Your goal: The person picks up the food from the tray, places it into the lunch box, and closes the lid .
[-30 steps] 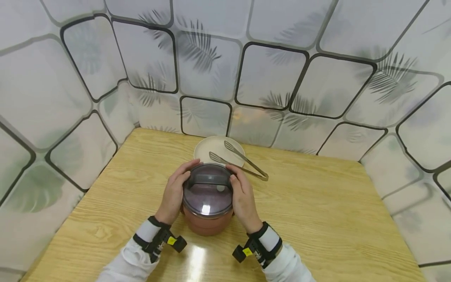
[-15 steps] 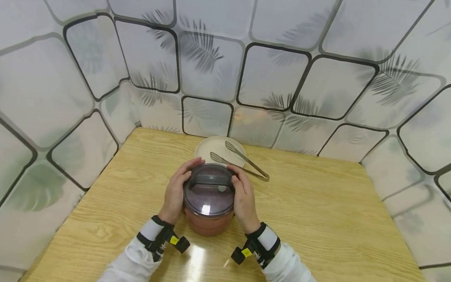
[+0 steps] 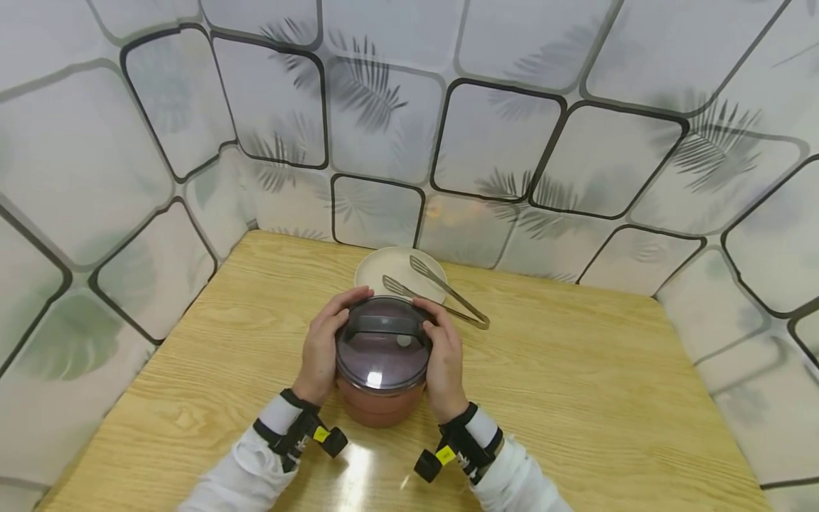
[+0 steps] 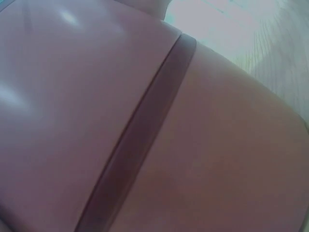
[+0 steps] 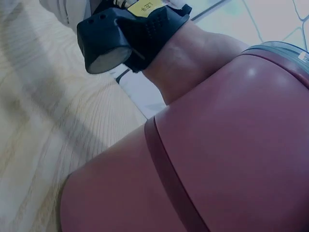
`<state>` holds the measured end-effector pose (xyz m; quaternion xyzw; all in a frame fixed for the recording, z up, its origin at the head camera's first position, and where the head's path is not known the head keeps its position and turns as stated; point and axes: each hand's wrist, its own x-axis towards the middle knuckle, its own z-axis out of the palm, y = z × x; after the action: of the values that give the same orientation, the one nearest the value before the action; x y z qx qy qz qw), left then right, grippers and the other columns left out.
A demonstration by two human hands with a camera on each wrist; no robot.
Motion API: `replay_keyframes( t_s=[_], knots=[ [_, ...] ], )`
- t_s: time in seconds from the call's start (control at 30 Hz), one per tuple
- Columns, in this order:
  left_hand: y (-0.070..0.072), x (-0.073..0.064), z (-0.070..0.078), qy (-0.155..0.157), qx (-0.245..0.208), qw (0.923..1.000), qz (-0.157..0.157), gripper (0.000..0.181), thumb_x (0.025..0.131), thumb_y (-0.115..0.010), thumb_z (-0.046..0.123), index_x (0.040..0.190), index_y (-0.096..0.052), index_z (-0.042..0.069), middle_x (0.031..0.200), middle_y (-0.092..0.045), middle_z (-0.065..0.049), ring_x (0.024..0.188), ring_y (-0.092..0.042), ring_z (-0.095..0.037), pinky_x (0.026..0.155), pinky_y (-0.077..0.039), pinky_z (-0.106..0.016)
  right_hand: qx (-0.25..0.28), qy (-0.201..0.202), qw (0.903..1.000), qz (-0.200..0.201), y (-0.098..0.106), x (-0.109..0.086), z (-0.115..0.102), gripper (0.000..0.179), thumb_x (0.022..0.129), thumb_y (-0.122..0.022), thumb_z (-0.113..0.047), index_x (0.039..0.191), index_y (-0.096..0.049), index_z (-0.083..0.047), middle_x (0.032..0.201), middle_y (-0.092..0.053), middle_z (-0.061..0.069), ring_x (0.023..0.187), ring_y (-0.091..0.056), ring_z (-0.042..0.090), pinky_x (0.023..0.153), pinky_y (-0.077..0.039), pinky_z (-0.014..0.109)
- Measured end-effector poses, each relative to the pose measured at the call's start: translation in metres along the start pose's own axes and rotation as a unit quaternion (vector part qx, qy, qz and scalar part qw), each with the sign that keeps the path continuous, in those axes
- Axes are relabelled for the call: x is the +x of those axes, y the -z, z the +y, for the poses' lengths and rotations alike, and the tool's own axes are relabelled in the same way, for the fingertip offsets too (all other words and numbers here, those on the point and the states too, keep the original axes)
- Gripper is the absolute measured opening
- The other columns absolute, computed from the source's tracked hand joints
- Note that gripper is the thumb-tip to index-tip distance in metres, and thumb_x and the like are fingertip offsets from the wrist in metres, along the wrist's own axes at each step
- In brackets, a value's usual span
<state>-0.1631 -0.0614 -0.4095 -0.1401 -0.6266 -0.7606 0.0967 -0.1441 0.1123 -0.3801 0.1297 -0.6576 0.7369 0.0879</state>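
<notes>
A reddish-pink pot (image 3: 377, 407) stands on the wooden table with a see-through lid (image 3: 374, 359) on top. The lid carries a dark arched handle (image 3: 387, 325). My left hand (image 3: 320, 348) grips the pot's left side, fingers reaching forward along the lid's edge. Opposite it, my right hand (image 3: 444, 355) holds the right side the same way, its thumb near the lid handle. Pot wall (image 4: 111, 96) with a darker band fills the left wrist view. In the right wrist view the pot (image 5: 227, 130) hides most of the left hand, leaving its wrist (image 5: 188, 58) showing.
Behind the pot lies a cream plate (image 3: 377, 267). Metal tongs (image 3: 470, 313) with slotted ends rest across it, their bend on the table (image 3: 576, 384) to the right. A patterned curtain wall (image 3: 384, 142) closes off the back and both sides.
My right wrist has shifted slightly inward, toward the pot. Both hands keep hold of the pot's sides; the plate and tongs stay where they were, with a small drift of the head view.
</notes>
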Motion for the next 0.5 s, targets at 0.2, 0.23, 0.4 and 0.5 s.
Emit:
replay_keyframes(
  t_s=[0.2,0.23,0.4,0.5],
  knots=[
    [-0.002,0.000,0.009,-0.003,0.015,0.9998,-0.009,0.044,0.096,-0.021,0.012,0.131,-0.046,0.004,0.133,-0.047,-0.014,0.124,-0.036,-0.023,0.105,-0.025,-0.040,-0.013,0.006,0.9999,0.003,-0.001,0.001,-0.001,0.038,0.092,-0.028,-0.001,0.121,-0.052,-0.001,0.129,-0.047,0.019,0.120,-0.039,0.023,0.100,-0.030,0.041],
    [-0.001,-0.001,0.013,-0.001,0.016,0.9998,-0.013,0.043,0.095,-0.022,0.011,0.131,-0.046,0.003,0.133,-0.047,-0.015,0.124,-0.036,-0.023,0.106,-0.025,-0.040,-0.017,0.005,0.9998,-0.003,-0.001,0.001,-0.002,0.038,0.092,-0.028,0.000,0.122,-0.052,0.000,0.129,-0.047,0.019,0.120,-0.039,0.023,0.101,-0.030,0.041],
    [0.008,-0.002,0.020,0.040,0.045,0.9974,-0.040,0.040,0.098,-0.025,0.010,0.133,-0.044,0.010,0.135,-0.045,-0.008,0.126,-0.034,-0.016,0.108,-0.020,-0.042,-0.077,-0.025,0.9925,-0.091,0.013,0.008,-0.004,0.037,0.098,-0.028,-0.006,0.130,-0.045,-0.009,0.134,-0.043,0.014,0.122,-0.037,0.021,0.102,-0.029,0.044],
    [0.021,0.001,0.015,0.057,0.098,0.9916,-0.062,0.037,0.100,-0.028,0.018,0.134,-0.043,0.019,0.136,-0.044,-0.004,0.125,-0.034,-0.015,0.106,-0.024,-0.044,-0.144,-0.022,0.9786,-0.145,0.031,0.018,0.000,0.034,0.100,-0.033,-0.016,0.133,-0.042,-0.017,0.133,-0.045,0.011,0.119,-0.041,0.018,0.098,-0.036,0.046]
  ],
)
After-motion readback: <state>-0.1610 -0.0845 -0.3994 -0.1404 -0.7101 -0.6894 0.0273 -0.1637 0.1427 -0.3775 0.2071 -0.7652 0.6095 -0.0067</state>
